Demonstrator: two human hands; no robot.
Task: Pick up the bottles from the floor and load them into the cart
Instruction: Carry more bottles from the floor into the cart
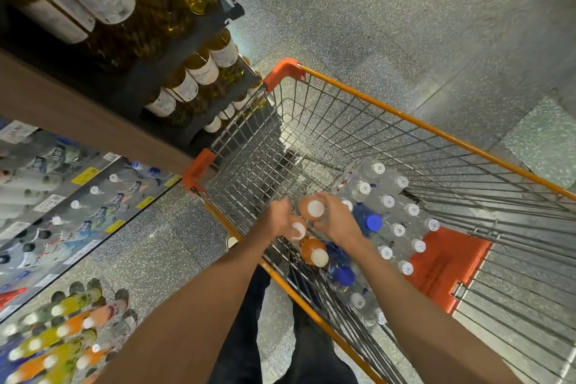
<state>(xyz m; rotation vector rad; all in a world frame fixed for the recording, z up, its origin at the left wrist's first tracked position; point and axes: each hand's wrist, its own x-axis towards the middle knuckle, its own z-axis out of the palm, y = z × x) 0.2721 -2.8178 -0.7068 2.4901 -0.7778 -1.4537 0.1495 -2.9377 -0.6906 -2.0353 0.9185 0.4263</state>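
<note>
Both arms reach into a wire cart with an orange rim [405, 117]. My right hand [338, 217] grips an orange bottle with a white cap [314, 208], held upright over the cart's near left corner. My left hand [279, 218] holds a second white-capped bottle [297, 230] right beside it. A third orange bottle [313, 252] stands in the cart just below the hands. Behind them, packs of clear water bottles [389, 206] and two blue-capped bottles [372, 223] fill the near half of the cart.
Several orange and yellow white-capped bottles [62, 330] stand on the floor at lower left. Store shelves with water bottles [46, 206] and oil bottles [193, 81] line the left side. An orange child seat flap [442, 268] sits at the cart's near end. Speckled floor [405, 9] lies ahead.
</note>
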